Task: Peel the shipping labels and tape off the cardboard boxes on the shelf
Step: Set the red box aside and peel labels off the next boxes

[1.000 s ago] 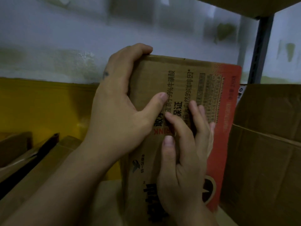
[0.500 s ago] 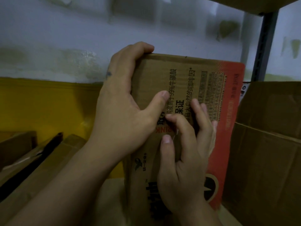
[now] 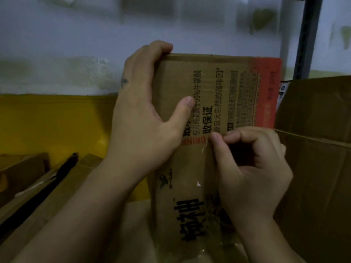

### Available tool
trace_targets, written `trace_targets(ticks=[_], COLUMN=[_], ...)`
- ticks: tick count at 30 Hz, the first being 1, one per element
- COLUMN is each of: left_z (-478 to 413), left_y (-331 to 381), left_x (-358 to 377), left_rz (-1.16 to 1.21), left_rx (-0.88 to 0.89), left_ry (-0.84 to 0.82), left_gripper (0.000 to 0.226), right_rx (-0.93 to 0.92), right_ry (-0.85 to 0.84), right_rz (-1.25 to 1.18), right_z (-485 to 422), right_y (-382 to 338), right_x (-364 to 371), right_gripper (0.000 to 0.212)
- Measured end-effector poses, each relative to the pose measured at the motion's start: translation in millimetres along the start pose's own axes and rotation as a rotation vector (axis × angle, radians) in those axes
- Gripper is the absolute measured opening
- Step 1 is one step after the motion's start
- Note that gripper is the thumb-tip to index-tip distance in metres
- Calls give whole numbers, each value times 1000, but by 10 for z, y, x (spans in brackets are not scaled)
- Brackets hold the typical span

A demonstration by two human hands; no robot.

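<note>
A brown cardboard box (image 3: 214,76) with black Chinese print and an orange-red band stands upright on the shelf in front of me. My left hand (image 3: 144,120) grips its upper left corner, fingers curled over the top edge and thumb pressed on the printed face. My right hand (image 3: 250,168) is curled against the face lower down, thumb and forefinger pinching a thin strip of clear tape (image 3: 204,148) that lifts off the cardboard. A small white scrap of tape (image 3: 198,184) sticks to the face below.
A large plain cardboard box (image 3: 319,149) stands close on the right. Flattened cardboard (image 3: 34,186) with a dark gap lies at lower left. A yellow panel (image 3: 53,126) and a pale wall run behind. A dark metal shelf post (image 3: 307,38) rises at upper right.
My right hand has slid down and right and curled into a pinch on the tape edge; its fingers lay flatter on the box face before. The left hand keeps its grip.
</note>
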State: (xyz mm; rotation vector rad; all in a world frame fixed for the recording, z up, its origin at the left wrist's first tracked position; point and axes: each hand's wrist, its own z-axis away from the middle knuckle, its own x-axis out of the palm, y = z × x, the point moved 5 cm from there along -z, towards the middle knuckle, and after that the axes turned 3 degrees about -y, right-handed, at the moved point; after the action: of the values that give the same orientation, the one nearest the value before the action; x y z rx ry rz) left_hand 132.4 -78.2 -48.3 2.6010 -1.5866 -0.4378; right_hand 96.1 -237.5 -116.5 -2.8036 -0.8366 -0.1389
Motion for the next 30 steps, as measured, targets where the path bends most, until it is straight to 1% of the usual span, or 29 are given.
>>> trace_targets(ticks=[2,5,9,14,16,20,30], left_z=[-2,-11,-14,-15,-12,-20,-33], left_y=[2,-1,-3,9,8,16,21], left_x=[7,9,7,16,2,-3,-21], left_rz=[-11,-16,-12,-16,-17,1,-29], left_rx=[6,11,10,29,25,10,-4], left_ry=[-2,-6,-1,6,6,-1,7], left_gripper=[63,63,63,61,60,59,60], right_rx=[1,33,19,-33,-31,-16,-34], right_ry=[-23,-36,-50,-85,-83,-57,-86], right_rz=[-13,-50,-72,-17,-10,-26,-40], right_z=[-8,-18,-11,92,118,134,150], right_y=[17,36,25,-37,-32,-17,-51], right_x=[-6,0,-7,-9,-9,-13,10], right_gripper=[17,8,12,12,9,12,14])
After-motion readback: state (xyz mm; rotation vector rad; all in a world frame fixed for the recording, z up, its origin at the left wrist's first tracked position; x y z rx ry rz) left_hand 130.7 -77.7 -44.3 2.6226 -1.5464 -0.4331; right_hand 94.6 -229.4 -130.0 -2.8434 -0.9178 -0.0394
